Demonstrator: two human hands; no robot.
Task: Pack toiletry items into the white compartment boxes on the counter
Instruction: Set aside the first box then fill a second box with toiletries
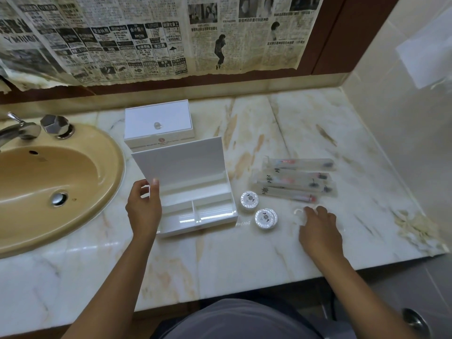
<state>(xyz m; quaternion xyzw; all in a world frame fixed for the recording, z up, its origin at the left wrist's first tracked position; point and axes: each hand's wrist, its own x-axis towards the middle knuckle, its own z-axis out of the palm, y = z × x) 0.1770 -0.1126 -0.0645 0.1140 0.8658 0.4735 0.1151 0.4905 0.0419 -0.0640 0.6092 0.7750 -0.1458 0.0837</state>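
Observation:
An open white compartment box [221, 220] stands on the marble counter, its lid [181, 159] raised upright. My left hand [144, 206] grips the lid's lower left edge. The box's compartments look empty. Behind it stands a second white box [158, 123], closed, with a small knob on top. Right of the open box lie two round wrapped soaps [249, 200] [265, 218] and several wrapped toothbrush packets [296, 178]. My right hand [318, 226] rests on the counter, fingers on a small clear packet [299, 212] below the toothbrushes; whether it grips the packet is unclear.
A beige sink [49, 187] with a chrome tap [19, 130] fills the left. Newspaper [159, 35] covers the wall behind. A tiled side wall [403, 118] bounds the counter on the right. The counter's front edge [220, 297] runs close to my body.

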